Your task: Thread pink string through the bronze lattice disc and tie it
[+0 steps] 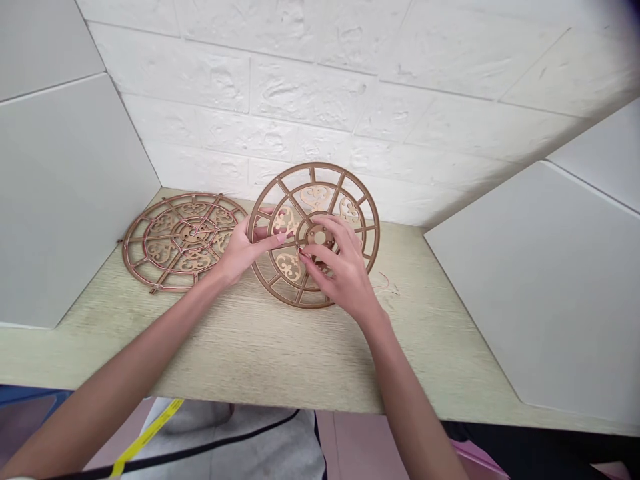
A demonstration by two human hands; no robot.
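Note:
A round bronze-coloured openwork frame [315, 167], with spokes, rings and gold scroll ornaments, stands tilted up above the table. My left hand [249, 245] grips its left side, the thumb in front and the fingers behind the rim. Near the hub, my right hand [340, 263] has its thumb and fingertips pinched together by a spoke. What sits between those fingertips is too small to make out. A second, similar round frame [160, 250] lies flat to the left, with pinkish wire or tubing running along its rings.
The pale wood-grain table [280, 360] ends at a near edge in front of me. A white brick-patterned wall [310, 93] rises behind. Grey panels flank the left [60, 200] and right [550, 287]. Thin loose wires [387, 285] lie right of the held frame.

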